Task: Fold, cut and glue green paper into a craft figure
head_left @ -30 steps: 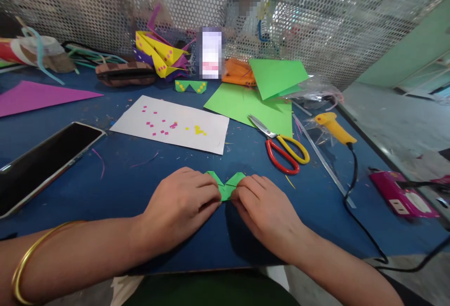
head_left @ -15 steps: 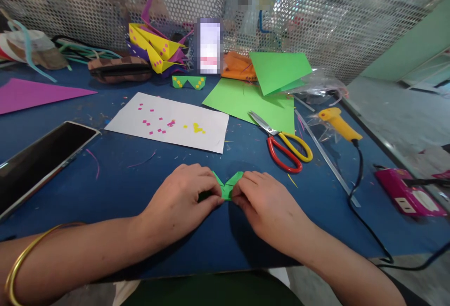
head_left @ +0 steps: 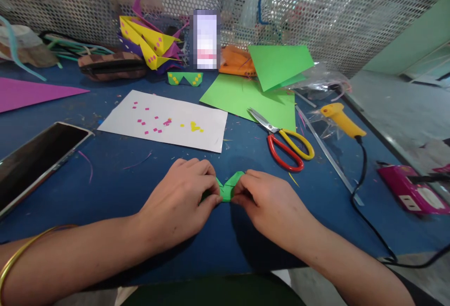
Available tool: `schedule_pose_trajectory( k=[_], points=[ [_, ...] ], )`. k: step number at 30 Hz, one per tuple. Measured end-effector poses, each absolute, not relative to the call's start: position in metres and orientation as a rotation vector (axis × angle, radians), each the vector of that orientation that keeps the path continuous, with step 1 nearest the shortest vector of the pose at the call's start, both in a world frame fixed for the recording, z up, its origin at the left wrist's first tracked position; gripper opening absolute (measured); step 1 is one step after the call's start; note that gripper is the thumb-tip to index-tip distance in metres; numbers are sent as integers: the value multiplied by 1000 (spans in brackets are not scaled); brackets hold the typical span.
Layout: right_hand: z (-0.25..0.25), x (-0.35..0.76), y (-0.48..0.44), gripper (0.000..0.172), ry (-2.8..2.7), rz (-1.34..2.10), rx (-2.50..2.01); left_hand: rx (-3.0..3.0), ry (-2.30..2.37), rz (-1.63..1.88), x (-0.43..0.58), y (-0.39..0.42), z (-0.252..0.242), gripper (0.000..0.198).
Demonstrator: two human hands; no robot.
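Between my hands is a small folded piece of green paper [head_left: 228,192] with a V-shaped notch in its upper edge. My left hand [head_left: 186,191] pinches its left end between thumb and fingers, and my right hand [head_left: 269,198] pinches the right end. Both ends are hidden by my fingers. Beyond my hands lies a white sheet [head_left: 119,121] bearing small pink and yellow paper bits. Scissors [head_left: 272,130] with one red and one yellow handle rest to the right, partly on a green sheet [head_left: 228,93]. A green paper piece with yellow squares [head_left: 184,78] stands farther back.
A dark-screened phone [head_left: 42,160] lies at left near a purple sheet [head_left: 35,94]. Behind are a pencil case [head_left: 112,66], yellow folded paper [head_left: 147,39] and a lit phone [head_left: 206,39]. At right are a yellow glue gun [head_left: 342,119], its cord and a pink power strip [head_left: 411,189].
The camera view has shifted slightly, so the background sits a little higher and, on the left, farther left. Both hands keep their pinch on the green paper, with hardly any movement.
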State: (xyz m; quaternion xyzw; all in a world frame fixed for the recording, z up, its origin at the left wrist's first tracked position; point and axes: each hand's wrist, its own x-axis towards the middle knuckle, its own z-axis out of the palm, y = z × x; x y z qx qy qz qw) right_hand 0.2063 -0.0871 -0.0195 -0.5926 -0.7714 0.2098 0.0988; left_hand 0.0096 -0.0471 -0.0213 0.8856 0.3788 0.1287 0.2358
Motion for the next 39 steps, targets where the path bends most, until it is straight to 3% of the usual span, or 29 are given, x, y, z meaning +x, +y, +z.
schedule_pose_trajectory(
  k=[12,15,20,24,33,39],
  points=[
    [-6,205,-71,13,-2481,563,-1831,2572,1089,337,12,-50,-25,14],
    [-5,205,-71,13,-2485,570,-1838,2862,952,423,8,-58,-25,12],
    [-4,205,-74,15,-2425,616,-1836,3268,619,642,2,-73,-27,31],
    [-3,205,-74,14,-2417,649,-1848,3397,460,713,4,-75,-31,25],
    [-8,212,-81,13,-2253,763,-1779,3290,474,598,6,-74,-35,26],
    [-22,214,-96,14,-2159,630,-1742,3172,540,605,6,-74,-35,32]
  ],
)
